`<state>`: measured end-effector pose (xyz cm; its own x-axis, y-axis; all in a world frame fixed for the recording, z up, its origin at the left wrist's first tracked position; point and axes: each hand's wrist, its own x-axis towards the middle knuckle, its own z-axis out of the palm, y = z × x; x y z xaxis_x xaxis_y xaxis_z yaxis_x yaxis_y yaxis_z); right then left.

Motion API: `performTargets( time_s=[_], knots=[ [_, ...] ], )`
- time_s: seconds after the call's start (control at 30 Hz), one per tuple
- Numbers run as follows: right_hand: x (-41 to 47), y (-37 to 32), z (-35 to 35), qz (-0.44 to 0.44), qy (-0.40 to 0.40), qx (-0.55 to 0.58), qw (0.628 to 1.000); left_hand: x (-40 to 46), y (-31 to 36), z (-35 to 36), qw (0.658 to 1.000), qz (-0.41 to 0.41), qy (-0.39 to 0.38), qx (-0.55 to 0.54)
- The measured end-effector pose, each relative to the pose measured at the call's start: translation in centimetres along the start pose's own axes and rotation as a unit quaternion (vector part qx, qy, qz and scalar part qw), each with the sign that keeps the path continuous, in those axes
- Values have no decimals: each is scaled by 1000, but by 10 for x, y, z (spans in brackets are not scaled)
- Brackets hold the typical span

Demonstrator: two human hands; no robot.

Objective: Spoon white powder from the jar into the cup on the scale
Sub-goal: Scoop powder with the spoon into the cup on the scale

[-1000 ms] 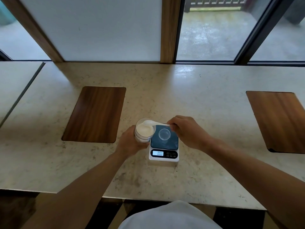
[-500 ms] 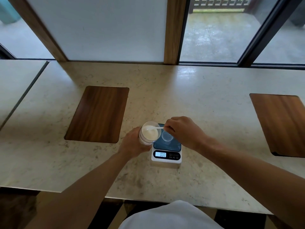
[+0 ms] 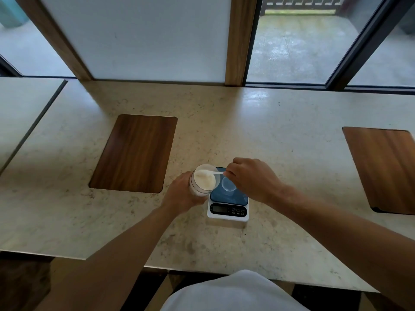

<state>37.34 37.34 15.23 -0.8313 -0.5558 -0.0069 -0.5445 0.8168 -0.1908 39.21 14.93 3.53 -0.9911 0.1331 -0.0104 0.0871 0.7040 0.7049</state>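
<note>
A clear jar (image 3: 203, 181) full of white powder is tilted toward the right, and my left hand (image 3: 182, 194) grips it from the left side. My right hand (image 3: 251, 178) pinches the handle of a white spoon (image 3: 210, 173), whose bowl lies in the jar's mouth on the powder. Just right of the jar stands a small white scale (image 3: 228, 207) with a dark blue platform. A small clear cup (image 3: 228, 184) sits on that platform, partly under my right hand. I cannot make out any powder in the cup.
The beige stone counter (image 3: 280, 135) runs to a window wall at the back. A dark wooden inlay (image 3: 134, 153) lies left of the jar and another inlay (image 3: 386, 167) sits at the far right. The counter's front edge is near my body.
The spoon's bowl has stayed at the jar's mouth and dipped onto the powder. The scale's display, lit before, now looks dark. Both hands kept their grips.
</note>
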Motion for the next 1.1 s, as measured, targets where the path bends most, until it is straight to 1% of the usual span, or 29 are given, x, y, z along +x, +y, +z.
performTargets(
  time_s=[0.1, 0.23, 0.43, 0.83, 1.1],
  knots=[
    [0, -3, 3, 12, -12, 2, 1000, 0, 0, 0, 1000, 1, -1, 1],
    [4, -4, 8, 48, -27, 44, 998, -1, 0, -1, 1000, -5, -9, 3],
    [4, -3, 17, 100, -51, 99, 989, -6, 0, 0, 1000, 7, -11, 9],
    [2, -2, 38, 189, -57, 237, 951, -8, 1, 1, 999, 1, -27, 16],
    [2, 0, 39, 226, -51, 285, 930, -7, 5, -1, 999, 9, -26, 16]
  ],
)
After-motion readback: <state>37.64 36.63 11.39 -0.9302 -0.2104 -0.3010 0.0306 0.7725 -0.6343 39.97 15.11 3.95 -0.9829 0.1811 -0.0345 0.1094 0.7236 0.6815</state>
